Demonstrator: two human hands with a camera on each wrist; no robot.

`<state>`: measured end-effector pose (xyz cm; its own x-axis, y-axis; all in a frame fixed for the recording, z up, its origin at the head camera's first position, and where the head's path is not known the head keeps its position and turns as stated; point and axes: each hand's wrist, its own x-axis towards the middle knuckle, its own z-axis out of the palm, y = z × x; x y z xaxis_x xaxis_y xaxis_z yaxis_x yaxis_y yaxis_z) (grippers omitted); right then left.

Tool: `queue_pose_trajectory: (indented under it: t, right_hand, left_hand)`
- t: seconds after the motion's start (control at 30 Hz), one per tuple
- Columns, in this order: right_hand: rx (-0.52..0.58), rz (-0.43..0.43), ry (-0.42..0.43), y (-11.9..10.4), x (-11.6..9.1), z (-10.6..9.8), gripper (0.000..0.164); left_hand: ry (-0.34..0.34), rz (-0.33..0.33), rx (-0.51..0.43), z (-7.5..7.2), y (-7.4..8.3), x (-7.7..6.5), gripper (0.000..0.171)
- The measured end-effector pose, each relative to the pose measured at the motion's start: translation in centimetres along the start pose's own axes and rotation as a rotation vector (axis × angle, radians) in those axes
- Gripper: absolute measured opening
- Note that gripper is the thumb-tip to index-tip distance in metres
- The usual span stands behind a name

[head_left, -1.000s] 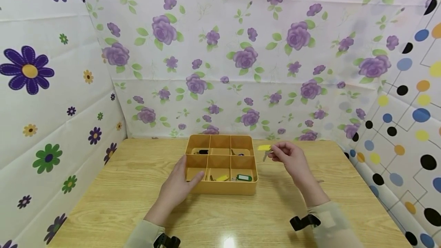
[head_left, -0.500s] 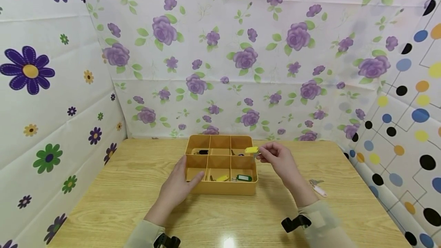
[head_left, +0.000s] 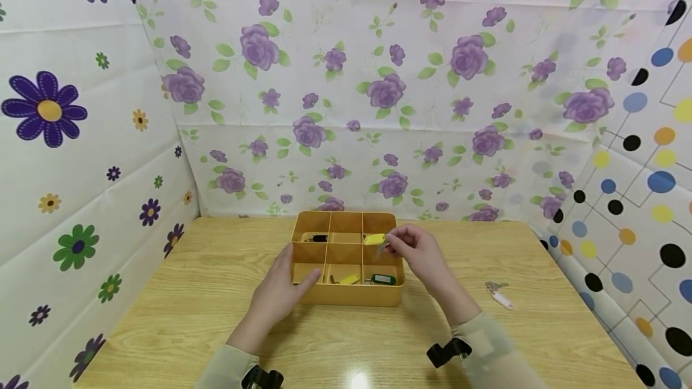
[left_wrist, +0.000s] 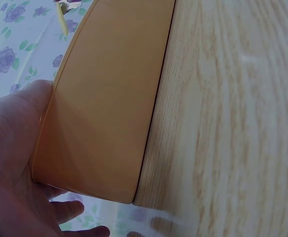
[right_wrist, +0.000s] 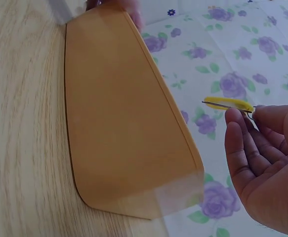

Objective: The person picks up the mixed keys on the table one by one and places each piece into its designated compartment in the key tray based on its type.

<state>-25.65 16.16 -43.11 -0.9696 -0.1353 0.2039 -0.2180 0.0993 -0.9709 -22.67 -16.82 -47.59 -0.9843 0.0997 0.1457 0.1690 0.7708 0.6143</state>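
Observation:
In the head view, a yellow-orange storage box (head_left: 348,296) with six compartments stands on the table. My left hand (head_left: 277,290) holds its front left corner, thumb over the front rim and fingers along the left wall; the left wrist view shows the thumb (left_wrist: 37,94) at the rim. My right hand (head_left: 418,254) pinches a key with a yellow tag (head_left: 375,239) above the box's right compartments. In the right wrist view that yellow tag (right_wrist: 228,103) lies beyond the fingertips, its ring between thumb and fingers.
Inside the box lie a black-tagged key (head_left: 319,238) at back left, a yellow-tagged key (head_left: 348,280) at front middle and a green-tagged key (head_left: 383,279) at front right. Another key with a white-pink tag (head_left: 502,300) lies on the table (head_left: 540,329) at right. Patterned cloth (head_left: 351,155) encloses the table.
My right hand has moved left with the yellow-tagged key, from beside the box to above its right compartments. The white-pink tag has come into view. My left hand has stayed put.

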Motion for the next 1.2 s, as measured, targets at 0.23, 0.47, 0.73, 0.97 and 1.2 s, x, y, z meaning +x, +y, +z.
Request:
queue_pose_trajectory:
  t: [0.23,0.47,0.73,0.97,1.2]
  right_hand:
    - [0.015,0.009,-0.028,-0.2,0.1,1.4,0.017]
    - [0.008,0.007,-0.062,0.0,0.2,2.6,0.017]
    - [-0.001,0.034,-0.101,0.7,0.3,3.7,0.017]
    - [-0.019,0.024,-0.123,1.0,0.1,4.2,0.015]
    - [-0.037,0.021,-0.137,0.9,0.0,4.5,0.016]
  left_hand:
    - [0.001,0.0,-0.007,0.0,0.0,0.0,0.11]
    - [0.001,0.004,-0.006,0.0,0.1,0.1,0.109]
    - [0.001,0.003,-0.007,-0.1,0.2,0.1,0.11]
    - [-0.002,-0.012,-0.001,0.1,0.0,0.2,0.111]
    - [-0.001,-0.014,-0.001,0.1,0.0,0.2,0.111]
